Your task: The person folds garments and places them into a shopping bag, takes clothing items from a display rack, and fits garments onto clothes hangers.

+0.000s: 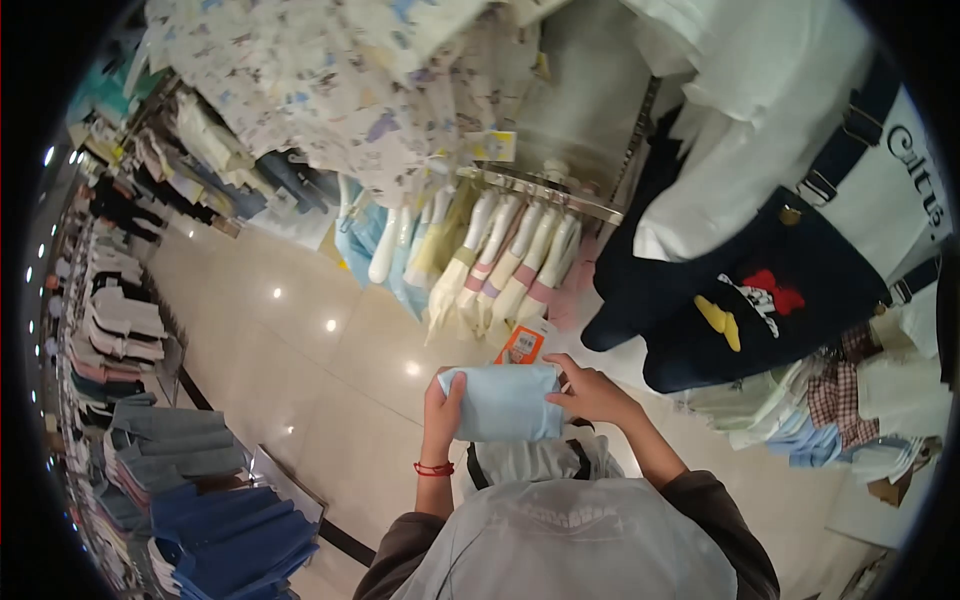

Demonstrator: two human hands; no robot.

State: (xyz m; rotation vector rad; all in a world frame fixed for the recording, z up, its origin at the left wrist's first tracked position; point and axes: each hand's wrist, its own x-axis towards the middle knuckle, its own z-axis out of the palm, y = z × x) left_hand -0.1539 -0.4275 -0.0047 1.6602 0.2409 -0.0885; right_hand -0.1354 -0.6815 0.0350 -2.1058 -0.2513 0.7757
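Observation:
A light blue folded garment (505, 402) is held out in front of my chest. Its left edge is gripped by my left hand (441, 408), thumb on top, a red cord around that wrist. At the opposite edge my right hand (592, 390) pinches the cloth near its upper corner. An orange and white price tag (523, 343) sticks up past the garment's far edge. The fingers under the cloth are hidden. Beyond the tag, small pale garments (502, 270) with pink and purple bands hang on a rail.
A metal rail (548, 193) carries the hanging clothes ahead. Navy overalls (745, 290) hang on the right, patterned clothing (330, 80) above. Racks with blue shirts (225, 540) and grey shirts (175, 440) line the left. A person (122, 208) stands far down the tiled aisle (300, 320).

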